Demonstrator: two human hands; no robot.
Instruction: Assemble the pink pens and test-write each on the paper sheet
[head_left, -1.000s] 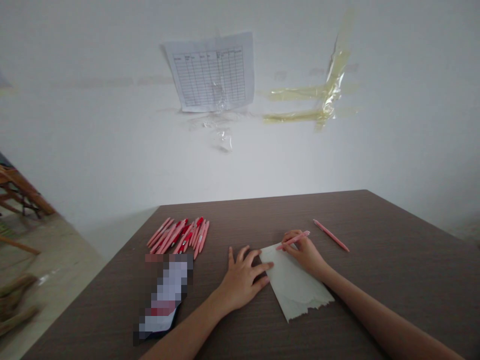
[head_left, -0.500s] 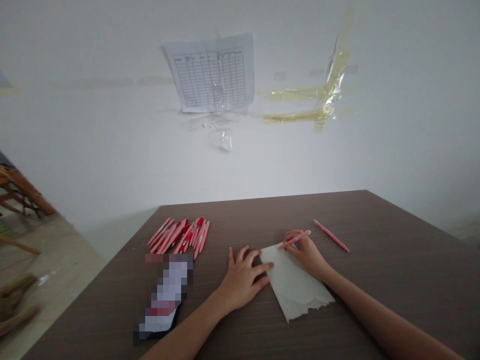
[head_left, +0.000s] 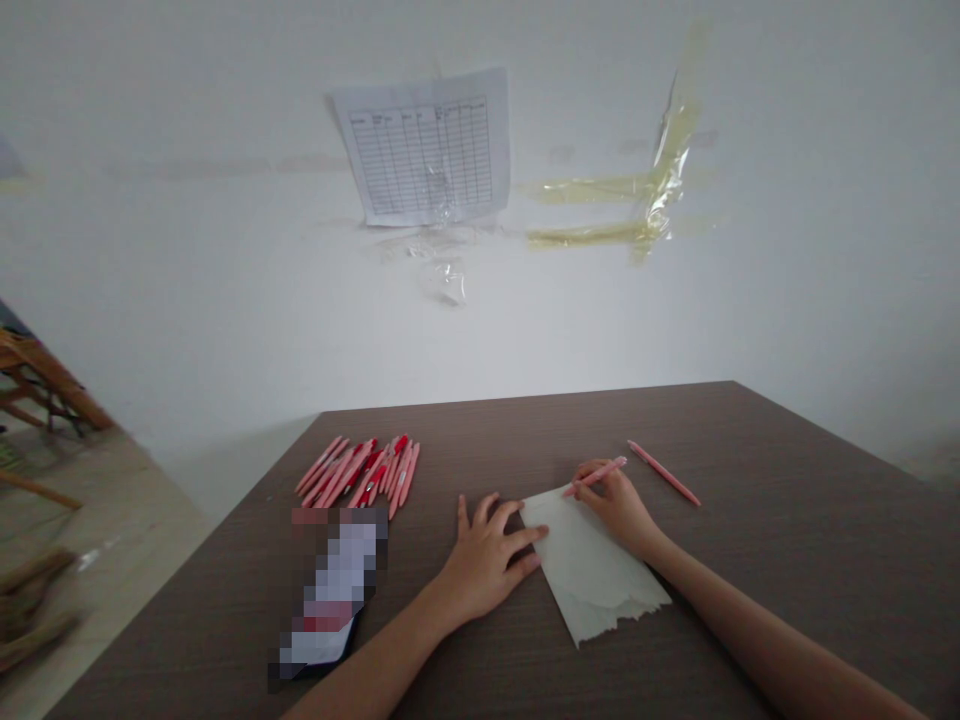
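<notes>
A pale sheet of paper (head_left: pixel 592 570) with a torn lower edge lies slanted on the table. My left hand (head_left: pixel 491 560) is spread flat, its fingertips on the paper's left edge and the rest on the tabletop. Near the paper's top edge, my right hand (head_left: pixel 611 500) pinches a pink pen (head_left: pixel 600 477), its tip down at the sheet. Any marks on the paper are too faint to make out. Another pink pen (head_left: pixel 664 473) lies on the table to the right of that hand.
Several pink and red pens (head_left: pixel 360 475) lie in a bunch at the table's left. Below them is a phone (head_left: pixel 330 600), its screen blurred out. A printed table sheet (head_left: pixel 427 150) and yellowish tape (head_left: pixel 592 237) are stuck to the wall behind the brown table (head_left: pixel 525 440).
My right hand and its pen have shifted slightly to the right along the paper's top edge. My left hand stays in place.
</notes>
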